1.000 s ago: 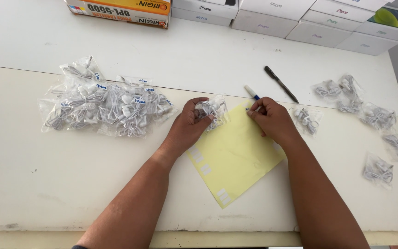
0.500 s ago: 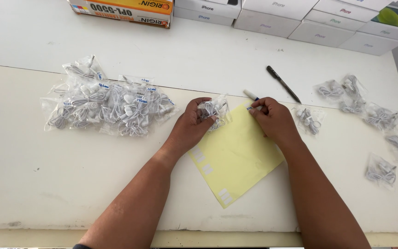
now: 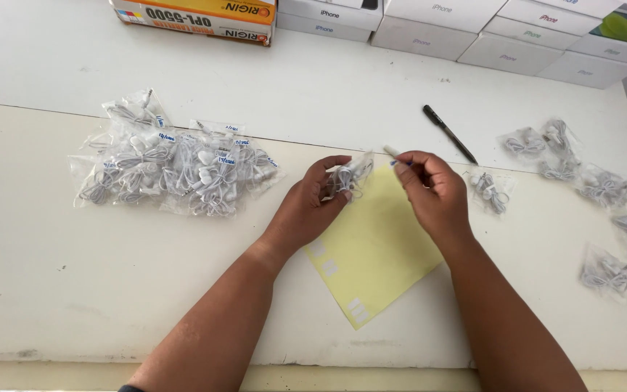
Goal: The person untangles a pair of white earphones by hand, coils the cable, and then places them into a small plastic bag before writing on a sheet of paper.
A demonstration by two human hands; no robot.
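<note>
At the upper left of the frame an orange and yellow carton (image 3: 196,16) stands at the back of the white bench (image 3: 74,290). Below it, left of centre, lies a heap of clear bags (image 3: 172,168), each holding a coiled white earphone cable and many bearing a small white label with blue marks. Just left of centre the left hand (image 3: 306,210) rests on the bench, its grip closed on a small clear bag of earphones (image 3: 350,176), pinched between thumb and fingers above the top edge of the yellow backing sheet (image 3: 375,250). That sheet lies tilted in the middle of the frame and carries a few white stickers near its left and lower corners. Just right of the bag the right hand (image 3: 433,192) hovers over the sheet's upper corner, its fingertips pinched narrowly on a small white label with blue marks (image 3: 395,157), close to the bag but seemingly apart from it. Further right a black pen (image 3: 449,133) lies slanted on the bench. Along the top edge runs a row of white boxes (image 3: 473,33). At the right side of the frame more loose bags of earphones (image 3: 589,192) lie scattered singly, well apart from the heap.
</note>
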